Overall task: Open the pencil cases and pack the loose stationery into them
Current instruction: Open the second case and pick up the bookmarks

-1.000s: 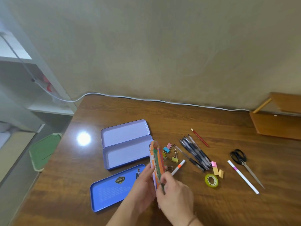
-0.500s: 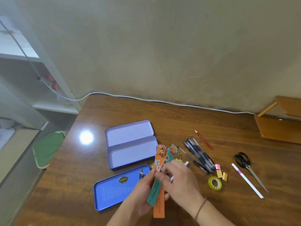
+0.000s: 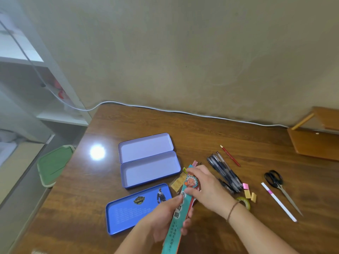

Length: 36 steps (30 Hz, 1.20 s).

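I see soft, even indoor light, moderately bright, with no hard shadows. One round white glare spot sits on the glossy tabletop, left of the open lilac pencil case. My wide lens bends the white shelf and the wall cable near the edges. The left side looks hazy and washed out. Both hands, left hand and right hand, are slightly motion-blurred; fine print is unreadable.

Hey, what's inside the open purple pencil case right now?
Nothing shows inside the purple pencil case: both its tray and its raised lid look bare. The hands do not cover it, so no part is hidden.
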Each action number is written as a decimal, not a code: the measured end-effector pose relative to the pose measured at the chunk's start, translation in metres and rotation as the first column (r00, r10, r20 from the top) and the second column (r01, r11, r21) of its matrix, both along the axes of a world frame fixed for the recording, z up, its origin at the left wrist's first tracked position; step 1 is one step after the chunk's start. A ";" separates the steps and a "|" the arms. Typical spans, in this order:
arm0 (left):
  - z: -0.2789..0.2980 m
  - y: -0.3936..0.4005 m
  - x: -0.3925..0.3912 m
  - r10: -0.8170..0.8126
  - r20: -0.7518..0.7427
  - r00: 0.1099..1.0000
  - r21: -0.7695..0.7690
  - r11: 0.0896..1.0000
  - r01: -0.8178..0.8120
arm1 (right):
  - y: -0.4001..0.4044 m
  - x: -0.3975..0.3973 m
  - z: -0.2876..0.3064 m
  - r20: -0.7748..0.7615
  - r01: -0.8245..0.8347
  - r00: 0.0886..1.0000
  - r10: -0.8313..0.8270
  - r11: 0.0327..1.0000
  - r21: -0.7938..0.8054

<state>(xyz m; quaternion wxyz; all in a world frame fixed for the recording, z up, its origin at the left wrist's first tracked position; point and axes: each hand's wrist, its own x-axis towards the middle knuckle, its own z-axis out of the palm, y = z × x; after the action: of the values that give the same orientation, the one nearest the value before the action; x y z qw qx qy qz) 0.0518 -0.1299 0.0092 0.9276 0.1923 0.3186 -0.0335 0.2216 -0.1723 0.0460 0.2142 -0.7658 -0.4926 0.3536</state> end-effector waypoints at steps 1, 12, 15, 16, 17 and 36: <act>-0.001 0.001 -0.002 -0.021 -0.002 1.000 0.017 1.000 0.021 | 0.000 0.001 0.001 -0.033 -0.019 0.999 0.019 1.000 -0.007; 0.001 0.038 -0.025 -0.038 -0.051 0.998 0.246 0.968 0.050 | 0.009 0.037 0.020 -0.193 0.310 0.936 -0.293 0.948 0.064; 0.002 0.050 -0.026 0.082 -0.132 0.988 0.368 0.929 -0.028 | 0.011 0.033 0.020 -0.210 0.363 0.917 -0.340 0.929 0.078; 0.002 0.050 -0.023 0.119 -0.166 0.979 0.396 0.917 -0.045 | 0.012 0.029 0.019 -0.232 0.361 0.912 -0.338 0.931 0.061; 0.002 0.049 -0.020 0.161 -0.202 0.966 0.416 0.907 -0.064 | 0.014 0.026 0.017 -0.272 0.367 0.900 -0.341 0.929 0.048; -0.007 0.101 -0.058 0.448 -0.214 0.868 0.741 0.654 -0.155 | 0.049 -0.004 -0.008 0.618 -0.648 0.655 0.434 0.744 0.163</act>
<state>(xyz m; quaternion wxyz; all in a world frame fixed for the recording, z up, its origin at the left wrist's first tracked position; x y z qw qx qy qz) -0.0062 -0.0286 0.0021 0.6955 0.4628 0.5073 0.2115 0.2178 -0.1237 0.0384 0.0880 -0.5914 -0.7985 0.0703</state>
